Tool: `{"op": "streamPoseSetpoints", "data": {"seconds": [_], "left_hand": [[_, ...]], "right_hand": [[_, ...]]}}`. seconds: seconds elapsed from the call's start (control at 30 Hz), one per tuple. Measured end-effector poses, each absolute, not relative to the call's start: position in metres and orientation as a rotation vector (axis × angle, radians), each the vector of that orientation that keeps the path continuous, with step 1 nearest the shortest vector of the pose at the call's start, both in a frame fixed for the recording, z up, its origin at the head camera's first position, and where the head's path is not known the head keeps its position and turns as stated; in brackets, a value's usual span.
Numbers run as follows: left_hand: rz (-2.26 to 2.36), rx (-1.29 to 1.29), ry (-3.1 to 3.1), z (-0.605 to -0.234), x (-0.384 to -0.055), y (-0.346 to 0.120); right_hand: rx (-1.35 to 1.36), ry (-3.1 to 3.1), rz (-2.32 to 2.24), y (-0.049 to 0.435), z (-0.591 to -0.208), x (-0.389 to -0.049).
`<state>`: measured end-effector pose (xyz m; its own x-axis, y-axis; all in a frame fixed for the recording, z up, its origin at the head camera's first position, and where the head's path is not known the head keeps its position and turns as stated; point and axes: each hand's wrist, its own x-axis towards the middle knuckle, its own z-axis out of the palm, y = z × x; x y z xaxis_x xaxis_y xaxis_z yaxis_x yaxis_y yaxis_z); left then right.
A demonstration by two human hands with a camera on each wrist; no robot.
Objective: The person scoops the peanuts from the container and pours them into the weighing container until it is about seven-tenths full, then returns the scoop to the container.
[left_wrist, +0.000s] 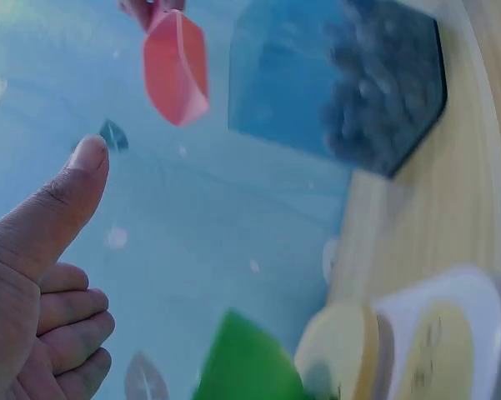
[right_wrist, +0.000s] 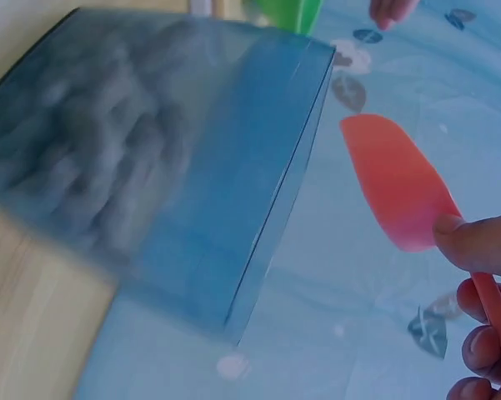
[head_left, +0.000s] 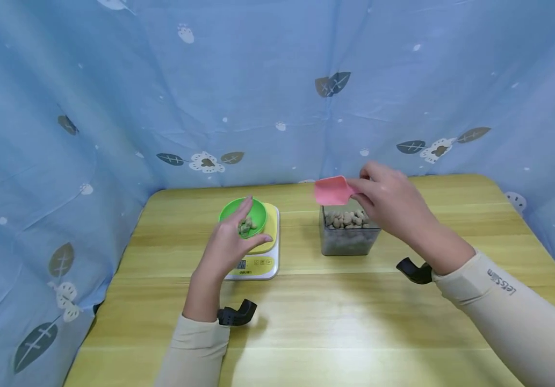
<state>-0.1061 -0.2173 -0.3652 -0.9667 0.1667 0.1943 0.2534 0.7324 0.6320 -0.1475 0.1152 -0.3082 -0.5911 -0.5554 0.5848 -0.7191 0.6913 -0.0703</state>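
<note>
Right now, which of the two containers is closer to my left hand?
The round green bowl, close by your left hand; the other, a see-through, square-sided box, stands farther right, nearer your right hand.

Pink scoop [head_left: 331, 191] aloft above clear box [head_left: 347, 244] of stone-like pieces [head_left: 346, 220]

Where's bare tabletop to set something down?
Free: tabletop in front of the container; a narrower strip between container and scale; the patch left of the scale, toward the curtain. Crowded: the scale, with the green bowl and left hand, and the container, where the right hand holds the pink scoop.
</note>
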Motion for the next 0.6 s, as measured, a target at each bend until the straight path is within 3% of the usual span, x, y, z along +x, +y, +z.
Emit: {"op": "streamPoseSetpoints", "data": {"seconds": [0.37, 0.6], "left_hand": [[-1.107, -0.632, -2.735, -0.365, -0.114, -0.168], [-1.181, -0.623, -2.767, -0.367, -0.121, -0.138]], "right_hand": [[0.994, -2.36, 0.233, 0.148, -0.311, -0.137], [1.018, -2.277, -0.028, 0.151, -0.312, -0.139]]}}
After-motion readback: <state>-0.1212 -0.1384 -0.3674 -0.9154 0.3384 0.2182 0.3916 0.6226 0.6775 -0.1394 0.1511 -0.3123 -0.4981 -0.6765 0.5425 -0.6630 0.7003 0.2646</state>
